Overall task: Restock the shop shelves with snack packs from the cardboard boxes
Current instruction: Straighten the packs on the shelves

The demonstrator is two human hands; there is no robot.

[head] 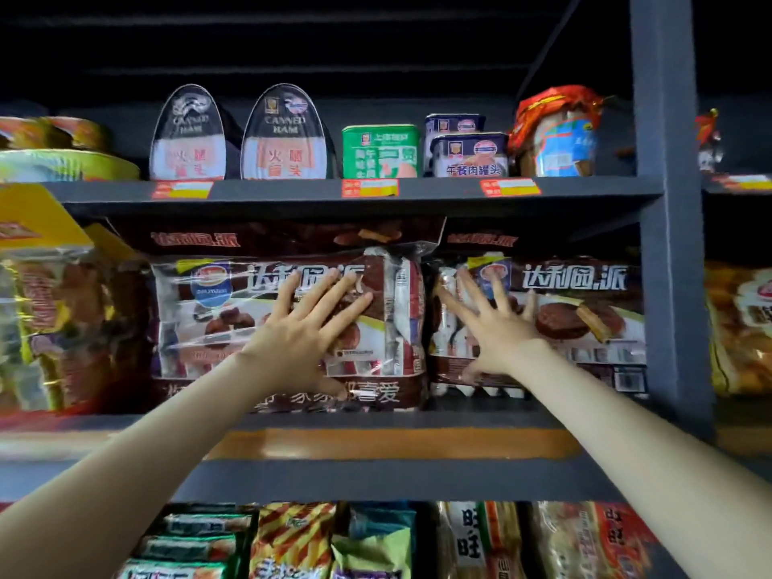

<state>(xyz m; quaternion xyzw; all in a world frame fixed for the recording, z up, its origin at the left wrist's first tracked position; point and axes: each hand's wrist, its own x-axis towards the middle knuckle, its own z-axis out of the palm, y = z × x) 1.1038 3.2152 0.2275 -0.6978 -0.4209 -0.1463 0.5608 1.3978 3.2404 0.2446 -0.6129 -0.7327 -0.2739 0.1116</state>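
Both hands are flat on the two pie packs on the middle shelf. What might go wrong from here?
The left hand presses the left pie pack, which reaches the shelf edge; it may slide off once released. The right hand pushes the right pie pack with spread fingers, which could crush the soft pies.

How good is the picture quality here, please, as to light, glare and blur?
Head view: dim overall, black above the top grey metal shelf; glare streaks the glossy brown pie pack under the left hand; the right hand looks slightly smeared; edges blur and shelves bow from the wide lens.
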